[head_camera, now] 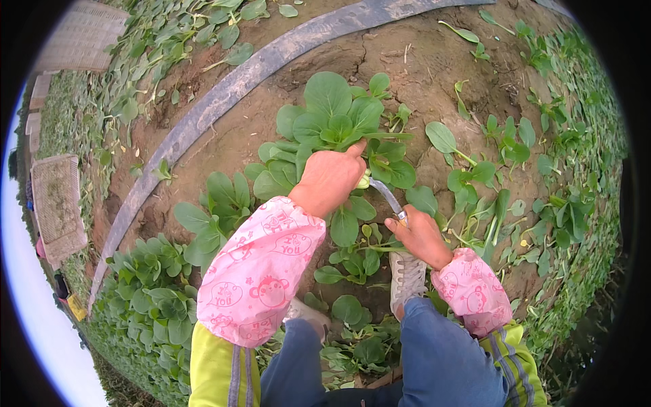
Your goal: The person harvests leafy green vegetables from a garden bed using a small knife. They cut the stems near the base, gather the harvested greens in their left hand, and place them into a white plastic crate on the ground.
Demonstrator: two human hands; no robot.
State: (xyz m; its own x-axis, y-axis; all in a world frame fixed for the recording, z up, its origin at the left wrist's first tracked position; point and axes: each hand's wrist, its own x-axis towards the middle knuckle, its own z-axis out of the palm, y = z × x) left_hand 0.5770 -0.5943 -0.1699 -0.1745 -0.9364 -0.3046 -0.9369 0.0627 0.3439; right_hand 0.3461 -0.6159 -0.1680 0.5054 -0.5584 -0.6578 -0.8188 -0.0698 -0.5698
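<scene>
My left hand [333, 175] is closed around leafy greens, with its index finger laid over the stems; it hides part of them. Broad leaves of the held green [285, 170] stick out to its left, and a pale cut-looking stem base shows at its right side. A large rosette of leafy greens [338, 119] lies just beyond the fingers. My right hand [419, 235] grips the handle of a small sickle. The curved metal sickle blade [386, 194] reaches up and left to the pale stem base by my left hand. Whether the blade touches it, I cannot tell.
A flat grey hose [224, 102] curves across the soil. Loose greens [470, 178] lie at the right, and a dense leafy bed [152, 305] grows at lower left. Plastic crates [58, 203] stand at far left. My shoes [407, 277] are among small plants.
</scene>
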